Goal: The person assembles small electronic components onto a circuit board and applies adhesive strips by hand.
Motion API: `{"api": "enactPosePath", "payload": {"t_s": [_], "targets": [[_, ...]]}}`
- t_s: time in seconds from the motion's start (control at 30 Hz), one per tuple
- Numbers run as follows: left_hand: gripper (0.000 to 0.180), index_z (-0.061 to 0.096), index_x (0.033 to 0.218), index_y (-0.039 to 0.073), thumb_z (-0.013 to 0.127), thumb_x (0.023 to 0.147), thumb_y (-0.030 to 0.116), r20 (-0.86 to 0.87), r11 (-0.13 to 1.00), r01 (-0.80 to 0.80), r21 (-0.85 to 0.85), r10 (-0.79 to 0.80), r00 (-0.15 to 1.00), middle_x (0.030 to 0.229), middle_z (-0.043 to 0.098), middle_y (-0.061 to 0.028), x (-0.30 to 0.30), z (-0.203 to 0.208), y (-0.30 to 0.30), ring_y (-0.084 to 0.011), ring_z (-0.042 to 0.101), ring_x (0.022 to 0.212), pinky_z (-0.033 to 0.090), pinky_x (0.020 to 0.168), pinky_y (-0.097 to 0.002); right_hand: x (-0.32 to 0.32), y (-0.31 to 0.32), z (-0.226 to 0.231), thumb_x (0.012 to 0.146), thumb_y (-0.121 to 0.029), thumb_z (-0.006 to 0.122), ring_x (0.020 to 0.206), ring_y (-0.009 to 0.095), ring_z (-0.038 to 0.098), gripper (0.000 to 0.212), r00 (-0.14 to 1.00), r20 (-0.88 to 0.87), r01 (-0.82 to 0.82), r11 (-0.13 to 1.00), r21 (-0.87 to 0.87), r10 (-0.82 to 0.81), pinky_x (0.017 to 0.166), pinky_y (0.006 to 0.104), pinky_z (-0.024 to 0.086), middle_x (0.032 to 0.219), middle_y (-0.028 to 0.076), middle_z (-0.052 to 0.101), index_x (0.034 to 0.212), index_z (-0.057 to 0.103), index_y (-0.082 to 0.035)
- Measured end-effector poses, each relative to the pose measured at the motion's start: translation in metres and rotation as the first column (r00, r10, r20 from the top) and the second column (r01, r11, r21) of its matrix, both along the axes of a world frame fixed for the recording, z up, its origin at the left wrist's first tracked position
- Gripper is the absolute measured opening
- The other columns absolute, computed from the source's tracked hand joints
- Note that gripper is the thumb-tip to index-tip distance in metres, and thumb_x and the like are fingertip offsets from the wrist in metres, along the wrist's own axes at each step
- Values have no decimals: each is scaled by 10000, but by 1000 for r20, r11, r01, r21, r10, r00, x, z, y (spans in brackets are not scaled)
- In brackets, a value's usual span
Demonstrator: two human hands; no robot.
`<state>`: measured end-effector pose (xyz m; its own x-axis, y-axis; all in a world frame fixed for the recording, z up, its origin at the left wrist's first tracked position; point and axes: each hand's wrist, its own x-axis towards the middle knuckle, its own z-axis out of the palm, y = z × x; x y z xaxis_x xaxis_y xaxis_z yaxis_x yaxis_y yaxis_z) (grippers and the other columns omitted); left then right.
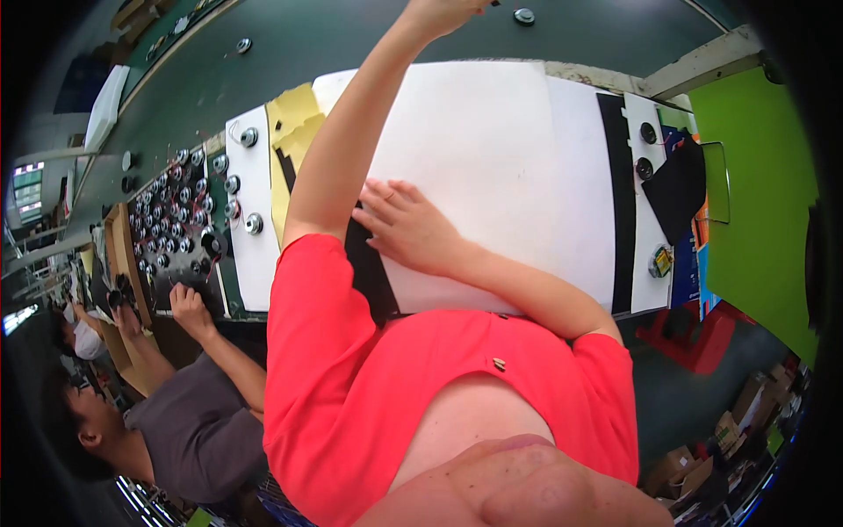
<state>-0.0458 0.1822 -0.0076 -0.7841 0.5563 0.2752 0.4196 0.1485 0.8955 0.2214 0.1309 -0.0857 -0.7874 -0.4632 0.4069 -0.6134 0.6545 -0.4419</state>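
My left hand reaches to the far side and is cut off by the upper edge. Its fingers look closed, with a small dark bit at their tips that I cannot make out. Just right of it on the green bench lies a small round speaker. My right hand rests flat, palm down and fingers apart, at the left side of a large white sheet. Its fingertips touch a black strip along that side, partly hidden by my left arm.
Many small speakers crowd the bench at left, before a co-worker. Several more stand on a white strip beside yellow paper. At right are another black strip, two black speakers and a green panel.
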Motion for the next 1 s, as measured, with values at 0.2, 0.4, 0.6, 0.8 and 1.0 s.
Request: {"api": "enactPosePath", "payload": {"t_s": [0.2, 0.4, 0.6, 0.8, 1.0], "targets": [[191, 737, 813, -4, 706, 847, 181, -59, 937, -43, -346, 24, 998, 682, 700, -126, -48, -44, 77, -174, 672, 644, 534, 625, -336, 0, 5, -6, 844, -162, 648, 1285, 300, 432, 299, 995, -95, -42, 997, -59, 36, 1099, 436, 329, 1218, 119, 553, 1100, 603, -15], [171, 769, 820, 12, 697, 846, 164, 110, 952, -51, -301, 87, 990, 656, 697, -112, -70, -68, 97, -174, 665, 586, 540, 615, -334, -5, 9, -15, 839, -110, 610, 1245, 294, 464, 208, 997, -77, -14, 986, -166, 1, 1100, 427, 327, 1111, 115, 593, 1025, 626, -17], [167, 756, 766, 5, 713, 814, 159, -72, 887, -64, -457, 34, 997, 631, 686, -113, -84, -79, 91, -175, 648, 547, 534, 590, -341, -5, 9, -11, 849, -114, 596, 1234, 278, 471, 220, 993, -114, 16, 990, -140, -32, 1095, 416, 330, 1106, 111, 593, 1040, 639, -13], [209, 678, 869, -2, 667, 841, 205, -143, 923, -260, -283, 228, 963, 739, 694, -143, -54, -79, 88, -293, 683, 647, 533, 655, -428, -3, 8, -14, 838, -135, 617, 1237, 288, 461, 270, 997, -72, -3, 989, -146, -7, 1097, 422, 332, 1145, 125, 579, 1082, 618, -22], [208, 643, 916, -8, 595, 904, 194, -514, 798, -434, -419, 186, 838, 851, 674, -243, -39, -62, 77, -434, 644, 892, 511, 825, -483, -5, 9, -9, 830, -141, 646, 1304, 322, 425, 348, 996, 56, -64, 992, -110, 70, 1118, 449, 316, 1245, 150, 557, 1151, 597, -14]]}}
